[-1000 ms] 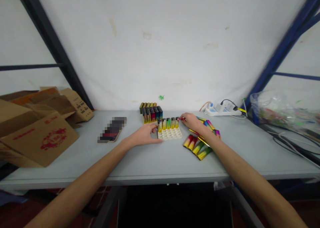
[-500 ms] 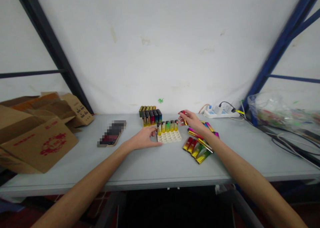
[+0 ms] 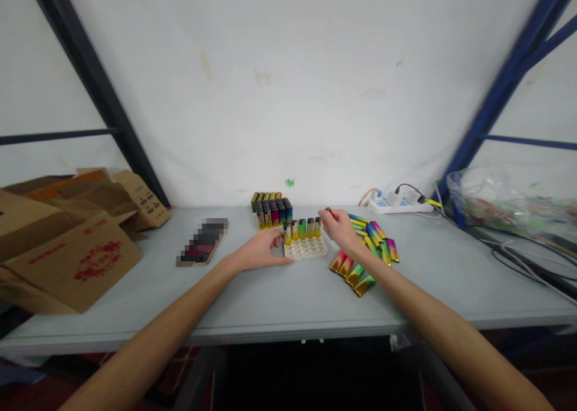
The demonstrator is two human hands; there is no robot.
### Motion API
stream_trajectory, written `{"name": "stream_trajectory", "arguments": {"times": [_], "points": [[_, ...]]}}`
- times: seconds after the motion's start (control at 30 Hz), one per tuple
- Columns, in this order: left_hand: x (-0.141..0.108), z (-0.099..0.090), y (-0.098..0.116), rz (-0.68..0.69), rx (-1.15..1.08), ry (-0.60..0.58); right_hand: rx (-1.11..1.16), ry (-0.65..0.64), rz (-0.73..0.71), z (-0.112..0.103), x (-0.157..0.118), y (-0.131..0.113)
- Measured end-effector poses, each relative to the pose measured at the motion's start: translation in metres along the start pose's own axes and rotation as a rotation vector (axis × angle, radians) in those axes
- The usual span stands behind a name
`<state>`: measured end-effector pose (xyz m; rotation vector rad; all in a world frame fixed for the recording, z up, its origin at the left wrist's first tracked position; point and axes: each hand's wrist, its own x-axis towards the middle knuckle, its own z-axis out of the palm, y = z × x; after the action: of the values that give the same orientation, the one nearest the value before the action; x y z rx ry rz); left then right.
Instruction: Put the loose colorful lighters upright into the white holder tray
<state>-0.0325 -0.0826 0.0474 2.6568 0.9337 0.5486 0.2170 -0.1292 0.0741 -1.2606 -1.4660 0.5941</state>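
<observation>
A white tray [image 3: 306, 250] with rows of round holes sits on the table, several yellow and green lighters [image 3: 302, 228] upright along its far row. My left hand [image 3: 264, 249] is at the tray's left end, thumb at the front corner and bent fingers along the side, gripping it. My right hand [image 3: 340, 228] is closed around a red lighter [image 3: 331, 212], just beyond the tray's right end; most of that lighter is hidden by the fingers. Several loose shiny lighters [image 3: 356, 273] in red, green, gold and purple lie to the right of the tray, partly under my right forearm.
Behind the tray stands a block of packed upright lighters [image 3: 274, 211]. A phone [image 3: 202, 241], blurred out, lies left. Cardboard boxes [image 3: 72, 261] fill the left side. A power strip [image 3: 399, 202] with cables and a clear plastic bag [image 3: 491, 194] are on the right.
My right hand has turned over and shifted slightly left, its fingers now covering most of the red lighter. More of the loose lighters show behind the wrist. My left hand stays at the tray.
</observation>
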Motion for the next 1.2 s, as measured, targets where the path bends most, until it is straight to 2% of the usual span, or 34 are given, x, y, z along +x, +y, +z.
{"name": "stream_trajectory", "arguments": {"times": [0.2,0.37,0.47,0.6,0.77,0.83,1.03,1.2], "points": [[-0.001,0.001,-0.001,0.007,-0.011,0.014,-0.105,-0.016,-0.012,0.016,-0.008,-0.001],[-0.001,0.002,-0.002,0.004,-0.003,0.018,-0.120,-0.036,-0.015,0.015,-0.007,0.005],[-0.001,0.001,-0.002,0.005,0.006,0.006,-0.102,-0.039,-0.079,0.014,-0.005,0.008],[-0.001,0.001,-0.001,0.003,0.004,0.002,-0.100,-0.122,-0.148,0.011,-0.007,0.006],[-0.001,0.000,0.002,-0.009,-0.001,-0.003,-0.319,-0.166,-0.433,0.008,-0.014,-0.005],[-0.001,-0.001,0.003,-0.009,-0.006,-0.005,-0.400,-0.164,-0.486,0.008,-0.015,-0.006],[-0.001,-0.001,0.004,-0.009,-0.019,-0.002,-0.512,-0.210,-0.374,0.012,-0.012,0.005],[-0.001,0.000,0.003,-0.002,-0.020,0.028,-0.599,-0.279,-0.348,0.018,-0.009,0.012]]}}
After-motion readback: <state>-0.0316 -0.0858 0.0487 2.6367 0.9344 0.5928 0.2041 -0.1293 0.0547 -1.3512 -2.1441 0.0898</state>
